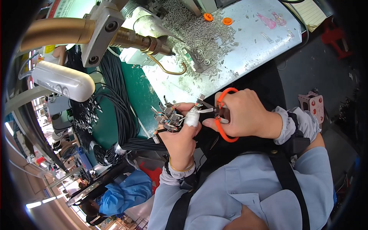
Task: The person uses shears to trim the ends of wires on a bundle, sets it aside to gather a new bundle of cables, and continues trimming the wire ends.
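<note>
My left hand point(179, 142) is closed round a bunch of cable connectors point(168, 115), small metal-shelled ends with coloured wires showing. White tape wraps the left thumb. One connector point(200, 100) stands up apart from the bunch, beside the taped thumb. My right hand point(249, 115) grips orange-handled pliers point(226, 135). Their jaws are parted and point left, right by this connector and the thumb; whether they touch it I cannot tell. Black cables point(134, 144) trail to the left from the left hand.
A machine nozzle with a brass-coloured hose point(57, 33) and a white lamp point(63, 81) hang at the upper left. Many small metal pins point(203, 34) and two orange caps point(227, 21) lie on the metal worktop point(264, 48). A person in blue point(128, 193) sits at the lower left.
</note>
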Motion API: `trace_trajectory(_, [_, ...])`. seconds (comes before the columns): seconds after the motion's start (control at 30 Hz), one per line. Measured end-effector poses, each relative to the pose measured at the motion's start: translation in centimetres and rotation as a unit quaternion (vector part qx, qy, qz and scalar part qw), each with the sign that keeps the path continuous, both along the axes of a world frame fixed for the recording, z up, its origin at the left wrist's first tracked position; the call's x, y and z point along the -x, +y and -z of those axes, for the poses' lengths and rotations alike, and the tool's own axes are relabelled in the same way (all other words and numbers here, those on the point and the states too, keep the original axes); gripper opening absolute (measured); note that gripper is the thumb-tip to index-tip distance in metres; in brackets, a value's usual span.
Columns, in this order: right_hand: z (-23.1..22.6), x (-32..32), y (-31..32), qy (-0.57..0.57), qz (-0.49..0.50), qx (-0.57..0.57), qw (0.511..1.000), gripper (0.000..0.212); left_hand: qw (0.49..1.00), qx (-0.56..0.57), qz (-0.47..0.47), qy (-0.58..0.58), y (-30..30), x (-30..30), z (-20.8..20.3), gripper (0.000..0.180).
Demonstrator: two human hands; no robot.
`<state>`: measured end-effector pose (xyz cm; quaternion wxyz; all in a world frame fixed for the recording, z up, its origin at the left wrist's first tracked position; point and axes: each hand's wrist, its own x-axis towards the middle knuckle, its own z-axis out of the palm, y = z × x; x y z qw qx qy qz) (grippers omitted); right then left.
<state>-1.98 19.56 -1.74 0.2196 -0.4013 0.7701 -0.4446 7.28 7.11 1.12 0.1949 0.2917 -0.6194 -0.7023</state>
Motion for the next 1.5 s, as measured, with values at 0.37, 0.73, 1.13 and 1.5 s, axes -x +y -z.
trace_trajectory(0.37, [0.9, 0.9, -0.7, -0.269, 0.055, 0.086, 0.958, 0.025, 0.973, -0.219, 0.073, 0.009, -4.1, 2.9, 1.2, 0.013])
trace_trajectory(0.73, [-0.4, 6.5, -4.7, -0.27, 0.123, 0.13, 0.946, 0.02, 0.967, -0.234, 0.098, -0.026, -5.9, 7.1, 1.3, 0.016])
trace_trajectory(1.13, [0.7, 6.6, -5.2, -0.236, 0.109, 0.124, 0.958, 0.012, 0.966, -0.228, 0.12, -0.003, -6.4, 6.9, 1.8, 0.018])
trace_trajectory(1.5, [0.0, 6.0, -4.9, -0.236, 0.128, 0.135, 0.954, 0.011, 0.971, -0.209, 0.112, -0.018, -6.0, 6.9, 1.1, 0.012])
